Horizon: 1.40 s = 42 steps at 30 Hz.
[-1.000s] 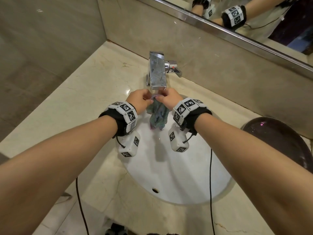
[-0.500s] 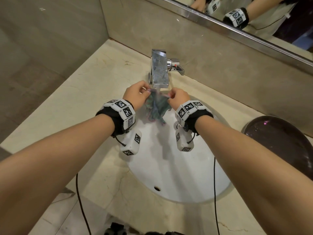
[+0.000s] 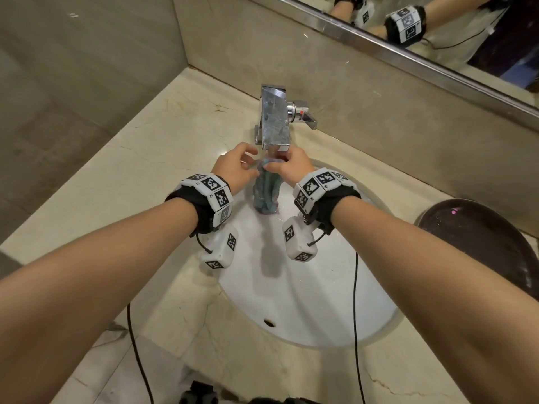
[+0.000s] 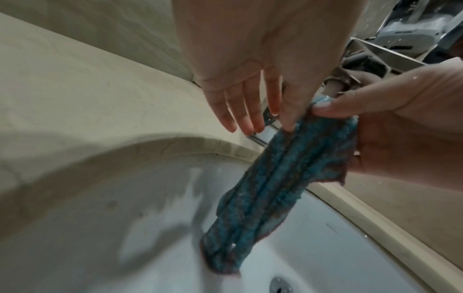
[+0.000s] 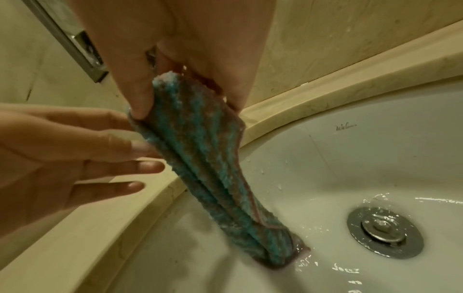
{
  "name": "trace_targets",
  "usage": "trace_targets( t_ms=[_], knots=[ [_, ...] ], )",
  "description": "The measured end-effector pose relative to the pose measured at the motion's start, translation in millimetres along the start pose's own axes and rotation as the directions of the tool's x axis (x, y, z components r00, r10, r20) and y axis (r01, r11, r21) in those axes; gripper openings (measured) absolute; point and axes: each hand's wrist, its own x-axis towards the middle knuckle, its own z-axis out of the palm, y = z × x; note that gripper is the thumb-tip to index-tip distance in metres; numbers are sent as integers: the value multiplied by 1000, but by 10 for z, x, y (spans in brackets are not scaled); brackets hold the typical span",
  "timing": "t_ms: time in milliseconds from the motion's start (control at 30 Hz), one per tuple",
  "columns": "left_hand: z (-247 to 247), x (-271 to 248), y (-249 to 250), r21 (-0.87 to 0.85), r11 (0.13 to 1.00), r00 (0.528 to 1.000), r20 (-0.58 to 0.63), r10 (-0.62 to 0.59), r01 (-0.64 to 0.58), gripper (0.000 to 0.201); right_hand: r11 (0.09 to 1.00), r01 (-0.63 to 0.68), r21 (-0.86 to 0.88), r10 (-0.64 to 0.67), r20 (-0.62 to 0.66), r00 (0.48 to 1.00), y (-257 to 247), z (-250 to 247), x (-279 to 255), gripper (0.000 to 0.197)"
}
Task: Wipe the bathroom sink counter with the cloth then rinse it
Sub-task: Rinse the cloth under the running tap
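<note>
A wet teal-and-purple cloth (image 3: 266, 193) hangs in a narrow folded bundle under the chrome faucet (image 3: 275, 123), its lower end touching the white sink basin (image 3: 306, 287). My right hand (image 3: 277, 166) pinches the cloth's top edge between thumb and fingers (image 5: 140, 99). My left hand (image 3: 250, 164) is beside it with straight, spread fingers (image 4: 288, 111), one touching the cloth (image 4: 275, 188) near the top. The right wrist view shows the cloth (image 5: 205, 158) dripping and water pooled near the metal drain (image 5: 384, 232).
The beige marble counter (image 3: 145, 158) surrounds the basin, with a wall at the left and a backsplash and mirror (image 3: 437, 24) behind. A dark round bowl-like object (image 3: 481, 237) sits on the counter at the right. Sensor cables hang from both wrists.
Half a second ago both hands held the cloth spread between them. They have come together under the spout, the cloth now hangs bunched from the right hand, and the left fingers have straightened.
</note>
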Motion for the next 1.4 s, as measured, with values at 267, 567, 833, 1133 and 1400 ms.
trace_targets(
  t_ms=[267,567,833,1133,1400],
  knots=[
    [30,1,36,33,996,996,9,85,-85,8,998,42,-39,-43,-41,998,82,-67,15,32],
    [14,-10,83,-117,985,992,-47,121,-126,24,966,-41,-254,43,2,999,290,-97,42,6],
    [-10,-16,-121,-117,993,998,-59,-7,0,30,996,-4,-92,-5,-90,996,301,-59,90,29],
    [14,-24,2,-66,997,996,81,38,-33,25,984,27,177,-18,-53,998,101,-14,0,32],
    [39,69,120,124,991,999,17,47,-49,19,999,8,-45,-9,-32,999,142,-120,1,30]
  ],
)
